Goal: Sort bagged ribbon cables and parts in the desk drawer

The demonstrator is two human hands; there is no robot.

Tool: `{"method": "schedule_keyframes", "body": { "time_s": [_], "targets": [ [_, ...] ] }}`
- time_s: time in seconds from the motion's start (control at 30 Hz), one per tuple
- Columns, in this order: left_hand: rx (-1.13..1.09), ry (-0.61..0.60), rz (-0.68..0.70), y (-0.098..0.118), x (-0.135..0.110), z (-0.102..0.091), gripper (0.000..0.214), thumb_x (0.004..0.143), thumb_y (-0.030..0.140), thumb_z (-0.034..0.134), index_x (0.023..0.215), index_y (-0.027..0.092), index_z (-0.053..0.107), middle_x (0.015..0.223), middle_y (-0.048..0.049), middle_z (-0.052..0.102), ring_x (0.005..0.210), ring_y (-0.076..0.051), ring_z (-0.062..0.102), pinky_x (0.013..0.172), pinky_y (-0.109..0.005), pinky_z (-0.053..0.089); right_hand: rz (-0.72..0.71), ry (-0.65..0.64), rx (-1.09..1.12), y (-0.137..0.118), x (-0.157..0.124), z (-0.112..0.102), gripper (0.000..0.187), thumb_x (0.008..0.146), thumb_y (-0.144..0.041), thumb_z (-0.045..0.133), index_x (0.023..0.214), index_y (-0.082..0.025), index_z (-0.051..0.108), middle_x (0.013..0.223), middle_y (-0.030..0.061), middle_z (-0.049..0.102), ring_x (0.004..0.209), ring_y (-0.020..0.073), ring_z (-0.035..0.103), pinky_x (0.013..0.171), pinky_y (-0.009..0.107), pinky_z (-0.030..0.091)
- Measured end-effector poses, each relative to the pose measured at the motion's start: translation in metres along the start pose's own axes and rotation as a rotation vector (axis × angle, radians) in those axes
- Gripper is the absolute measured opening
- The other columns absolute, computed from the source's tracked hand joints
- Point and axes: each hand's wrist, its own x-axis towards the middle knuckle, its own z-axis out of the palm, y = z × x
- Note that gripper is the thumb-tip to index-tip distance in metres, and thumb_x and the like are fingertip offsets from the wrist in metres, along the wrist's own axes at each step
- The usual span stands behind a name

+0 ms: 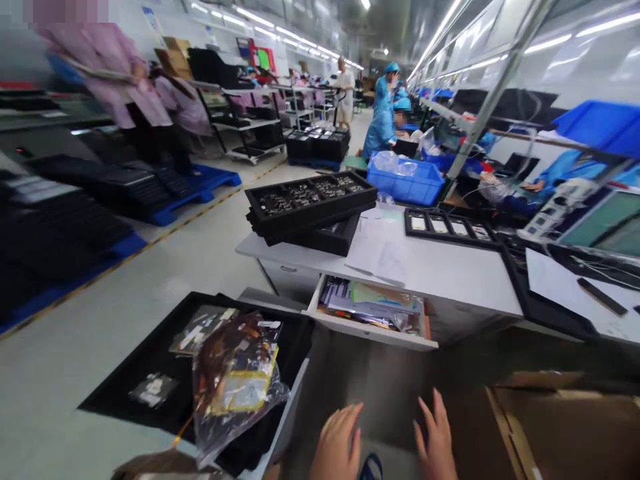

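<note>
My left hand (339,440) is low in the view, fingers stretched out and apart from the thumb, with nothing in it. Across a gap of dark floor, my right hand (435,437) is likewise open and bare. Ahead of both hands, a drawer (373,338) is pulled out from under the white table (450,270), full of papers and packets. Left of my left hand, a clear plastic bag (240,380) with yellow-edged and brown parts lies on a black tray (125,360). To the right of my right hand stands a cardboard box (570,427).
Black trays (310,200) of small parts are stacked crookedly on the table's left end. A blue bin (405,180) sits behind them. Another black tray (450,227) has several compartments. Co-workers in blue (380,130) and pink (107,80) are farther off. Blue pallets (195,193) line the left aisle.
</note>
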Motion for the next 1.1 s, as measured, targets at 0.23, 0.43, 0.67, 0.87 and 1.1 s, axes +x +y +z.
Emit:
{"method": "schedule_keyframes", "body": {
  "time_s": [0.23, 0.43, 0.67, 0.87, 1.1],
  "targets": [
    [0.238, 0.139, -0.181, -0.061, 0.076, -0.029, 0.036, 0.087, 0.021, 0.044, 0.116, 0.016, 0.066, 0.117, -0.0115, 0.07, 0.113, -0.027, 0.063, 0.097, -0.045, 0.053, -0.415, -0.288, -0.313, -0.034, 0.15, 0.115, 0.041, 0.08, -0.027, 0.055, 0.12, -0.021, 0.059, 0.129, 0.0139, 0.059, 0.127, 0.0345, 0.046, 0.111, 0.062, 0.018],
    [0.331, 0.106, -0.235, -0.091, 0.14, -0.017, 0.04, 0.087, 0.018, 0.049, 0.125, 0.013, 0.058, 0.13, -0.0141, 0.062, 0.122, -0.028, 0.056, 0.1, -0.045, 0.051, -0.457, -0.476, -0.424, -0.03, 0.167, 0.13, 0.041, 0.078, -0.009, 0.051, 0.117, -0.019, 0.062, 0.118, 0.012, 0.067, 0.109, 0.0295, 0.061, 0.093, 0.045, 0.046],
    [0.377, -0.005, -0.223, -0.09, 0.193, -0.004, 0.041, 0.087, 0.018, 0.053, 0.128, 0.011, 0.055, 0.136, -0.0158, 0.056, 0.13, -0.033, 0.047, 0.107, -0.054, 0.04, -0.513, -0.498, -0.501, -0.03, 0.163, 0.127, 0.044, 0.084, -0.002, 0.039, 0.121, -0.018, 0.057, 0.115, 0.0116, 0.069, 0.101, 0.027, 0.066, 0.083, 0.042, 0.052],
    [0.285, -0.249, -0.303, -0.07, 0.248, -0.009, 0.032, 0.096, 0.019, 0.036, 0.112, 0.013, 0.064, 0.114, -0.014, 0.069, 0.114, -0.029, 0.059, 0.104, -0.051, 0.04, -0.41, -0.583, -0.387, -0.045, 0.162, 0.116, 0.046, 0.091, -0.023, 0.051, 0.137, -0.019, 0.044, 0.118, 0.012, 0.066, 0.102, 0.0295, 0.064, 0.086, 0.046, 0.053],
    [0.153, -0.573, 0.001, -0.048, 0.322, 0.047, 0.023, 0.083, 0.007, 0.051, 0.094, 0.016, 0.069, 0.1, -0.01, 0.072, 0.097, -0.025, 0.066, 0.087, -0.034, 0.049, -0.145, -0.379, -0.463, -0.026, 0.239, 0.055, 0.032, 0.093, -0.037, 0.041, 0.102, -0.017, 0.064, 0.099, 0.0135, 0.072, 0.091, 0.0303, 0.067, 0.08, 0.043, 0.052]
  ]
}}
